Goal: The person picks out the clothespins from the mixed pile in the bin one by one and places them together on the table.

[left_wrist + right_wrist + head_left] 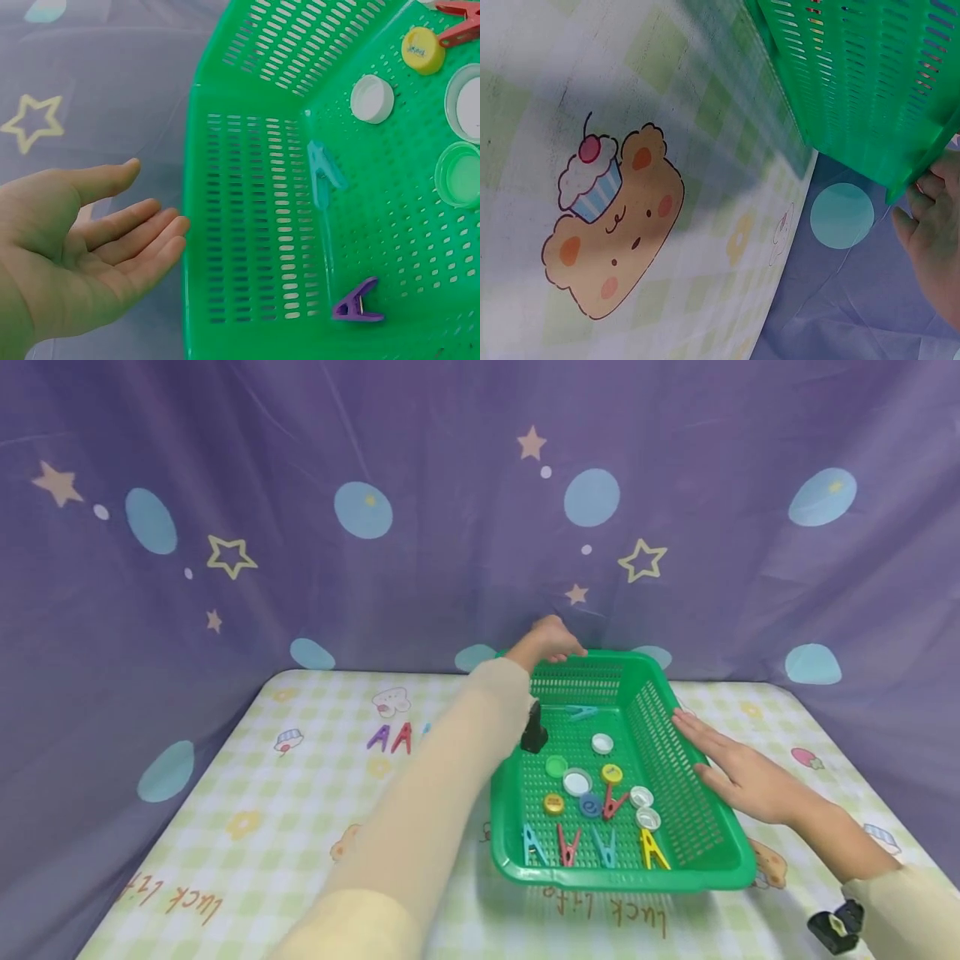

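A green plastic basket stands on the table with clothespins and bottle caps inside. My left hand reaches over to the basket's far rim; in the left wrist view its loosely bent fingertips are right at the rim, palm turned up. Along the right rim lies my right hand, its fingers extended against the side. Near the basket's front are a yellow clothespin and a red clothespin. A purple clothespin in the basket is hidden from the head view by my left arm.
On the tablecloth, left of the basket, lie a purple clothespin, a red clothespin and a blue one partly covered by my left sleeve. A purple curtain hangs behind the table's back edge.
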{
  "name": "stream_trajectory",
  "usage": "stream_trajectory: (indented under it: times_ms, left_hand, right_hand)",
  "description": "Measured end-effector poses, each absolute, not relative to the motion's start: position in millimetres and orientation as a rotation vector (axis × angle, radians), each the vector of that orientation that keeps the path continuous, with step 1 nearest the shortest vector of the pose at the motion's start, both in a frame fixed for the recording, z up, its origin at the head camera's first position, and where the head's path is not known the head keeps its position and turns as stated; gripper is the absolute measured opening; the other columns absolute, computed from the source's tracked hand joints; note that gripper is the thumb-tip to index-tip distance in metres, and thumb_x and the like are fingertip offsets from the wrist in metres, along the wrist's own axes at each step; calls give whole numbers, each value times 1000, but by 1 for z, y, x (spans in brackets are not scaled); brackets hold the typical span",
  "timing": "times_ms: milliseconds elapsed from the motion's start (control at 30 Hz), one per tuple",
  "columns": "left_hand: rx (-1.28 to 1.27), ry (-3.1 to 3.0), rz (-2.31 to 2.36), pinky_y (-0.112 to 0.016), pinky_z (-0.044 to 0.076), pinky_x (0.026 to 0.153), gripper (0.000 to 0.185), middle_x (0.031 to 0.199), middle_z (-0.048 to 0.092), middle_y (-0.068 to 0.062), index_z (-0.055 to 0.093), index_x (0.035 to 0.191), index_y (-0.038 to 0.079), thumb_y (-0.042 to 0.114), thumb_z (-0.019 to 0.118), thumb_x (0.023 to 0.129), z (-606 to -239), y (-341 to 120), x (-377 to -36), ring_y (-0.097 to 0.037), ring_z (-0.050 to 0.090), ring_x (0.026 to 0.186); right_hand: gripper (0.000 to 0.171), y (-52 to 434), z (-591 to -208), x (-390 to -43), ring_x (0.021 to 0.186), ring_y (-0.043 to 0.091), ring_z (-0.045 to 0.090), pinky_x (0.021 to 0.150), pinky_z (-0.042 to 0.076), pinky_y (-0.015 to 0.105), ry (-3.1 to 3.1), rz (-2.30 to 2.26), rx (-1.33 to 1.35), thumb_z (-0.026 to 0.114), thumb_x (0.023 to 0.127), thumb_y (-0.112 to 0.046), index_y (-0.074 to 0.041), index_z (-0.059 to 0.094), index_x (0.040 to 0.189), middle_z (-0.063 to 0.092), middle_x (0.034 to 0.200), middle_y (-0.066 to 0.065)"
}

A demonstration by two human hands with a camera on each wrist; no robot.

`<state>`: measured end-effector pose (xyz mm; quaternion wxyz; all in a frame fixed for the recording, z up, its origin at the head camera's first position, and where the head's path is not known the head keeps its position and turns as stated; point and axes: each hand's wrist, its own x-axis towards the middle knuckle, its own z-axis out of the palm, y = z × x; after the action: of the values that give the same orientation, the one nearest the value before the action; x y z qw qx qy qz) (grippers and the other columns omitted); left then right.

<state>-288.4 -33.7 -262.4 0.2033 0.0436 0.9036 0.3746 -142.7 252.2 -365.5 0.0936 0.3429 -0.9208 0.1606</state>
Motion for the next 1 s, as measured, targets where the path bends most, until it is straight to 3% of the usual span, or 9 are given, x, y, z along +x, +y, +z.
stream_trajectory:
  times_ms: [233, 533, 567, 767, 833, 1000]
  left_hand:
    - [169, 2501, 911, -31, 52, 94, 70, 155, 34, -8, 27, 150, 7, 26, 63, 93, -275, -13, -294, -22, 58, 122]
    - [253, 2559, 728, -34, 44, 110, 67, 154, 37, -7, 35, 147, 7, 32, 64, 92, -327, 6, -307, -23, 40, 140]
    - [285, 2582, 731, -33, 47, 106, 65, 148, 45, -6, 44, 141, 7, 35, 69, 88, -343, 8, -318, -21, 46, 135]
    - [399, 2620, 549, -29, 50, 101, 51, 137, 56, -3, 57, 128, 10, 39, 67, 88, -373, 14, -325, -18, 54, 125]
    - [383, 2618, 516, -29, 48, 104, 45, 138, 56, -3, 57, 130, 9, 34, 61, 93, -362, 13, -305, -17, 54, 126]
    - [422, 2673, 532, -28, 52, 93, 30, 121, 65, -2, 66, 114, 9, 29, 63, 92, -348, 9, -278, -14, 60, 105]
  right_hand:
    - [61, 254, -364, -142, 142, -16, 3, 105, 5, -7, -2707, 480, 1009, 52, 96, -16, -5, 29, 151, 29, 157, 17]
    - [60, 252, -370, -142, 142, -14, 4, 106, 5, -7, -2736, 502, 997, 50, 97, -16, -6, 27, 151, 28, 158, 17]
    - [60, 252, -371, -143, 142, -13, 5, 106, 5, -7, -2739, 502, 994, 50, 97, -16, -7, 27, 152, 28, 158, 17]
    - [60, 251, -372, -144, 144, -10, 6, 106, 5, -7, -2737, 504, 1001, 50, 96, -15, -6, 27, 151, 27, 159, 16]
    - [61, 251, -372, -145, 145, -10, 6, 107, 5, -6, -2727, 496, 1017, 51, 96, -15, -5, 27, 151, 27, 159, 16]
    - [61, 253, -369, -146, 145, -10, 5, 107, 5, -6, -2711, 488, 1036, 51, 96, -15, -5, 26, 151, 26, 159, 16]
